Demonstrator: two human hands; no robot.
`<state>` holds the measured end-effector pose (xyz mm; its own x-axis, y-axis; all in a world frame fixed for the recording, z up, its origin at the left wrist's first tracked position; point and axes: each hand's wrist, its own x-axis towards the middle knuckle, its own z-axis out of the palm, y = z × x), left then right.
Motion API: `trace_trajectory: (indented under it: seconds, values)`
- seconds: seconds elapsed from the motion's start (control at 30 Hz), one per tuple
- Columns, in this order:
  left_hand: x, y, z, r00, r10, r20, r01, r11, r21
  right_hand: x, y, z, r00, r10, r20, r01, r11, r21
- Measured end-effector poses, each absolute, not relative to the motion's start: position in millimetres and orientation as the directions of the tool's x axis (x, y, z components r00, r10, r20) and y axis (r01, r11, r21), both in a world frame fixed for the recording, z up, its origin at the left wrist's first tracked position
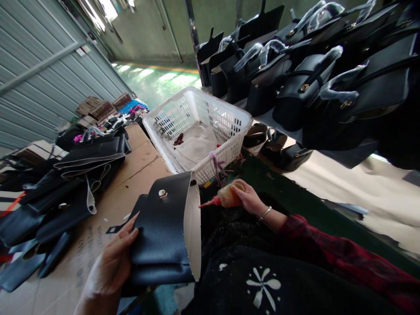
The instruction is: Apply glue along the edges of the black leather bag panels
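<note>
My left hand (114, 258) grips the left side of a black leather bag piece (164, 227), thumb on its front. A metal clasp (162, 193) sits near the top of that piece, and its pale unfinished edge (193, 232) faces right. In my right hand (248, 197) is a squeeze bottle (229, 194) of amber liquid, my fingers wrapped round its base. The bottle's red nozzle points left, its tip at or very close to the pale edge; whether it touches I cannot tell.
A white plastic basket (226, 151) with pale scraps stands ahead. On the left, black bag parts (65, 201) are heaped on a cardboard-covered table (141, 148). Finished black handbags (302, 87) with plastic-wrapped handles fill a rack at right.
</note>
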<state>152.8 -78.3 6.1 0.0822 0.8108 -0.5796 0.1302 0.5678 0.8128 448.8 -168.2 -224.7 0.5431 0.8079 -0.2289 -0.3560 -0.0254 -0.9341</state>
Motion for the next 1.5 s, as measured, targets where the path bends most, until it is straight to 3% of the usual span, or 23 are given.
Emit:
trace_trajectory:
  seconds: [0.17, 0.4, 0.57, 0.93, 1.17, 1.5]
  values:
    - [152, -84, 1, 0.043, 0.801, -0.598, 0.108, 0.591, 0.799, 442, -182, -219, 0.426, 0.868, -0.256, -0.432, -0.053, -0.9]
    - [147, -89, -9, 0.08, 0.796, -0.6, 0.081, 0.594, 0.8, 457, -162, -222, 0.641, 0.753, -0.152, -0.272, 0.036, -0.962]
    - [147, -90, -14, 0.116, 0.8, -0.589, 0.067, 0.585, 0.808, 464, -144, -219, 0.656, 0.752, -0.07, -0.151, 0.04, -0.988]
    - [143, -89, -25, 0.112, 0.806, -0.582, 0.043, 0.581, 0.813, 445, -176, -221, 0.493, 0.839, -0.23, -0.334, -0.062, -0.94]
    - [144, -92, -24, 0.106, 0.796, -0.597, 0.045, 0.595, 0.802, 437, -198, -210, 0.386, 0.894, -0.229, -0.351, -0.088, -0.932]
    - [149, -93, -29, 0.108, 0.808, -0.579, 0.069, 0.575, 0.815, 465, -168, -207, 0.646, 0.763, -0.012, -0.075, 0.048, -0.996]
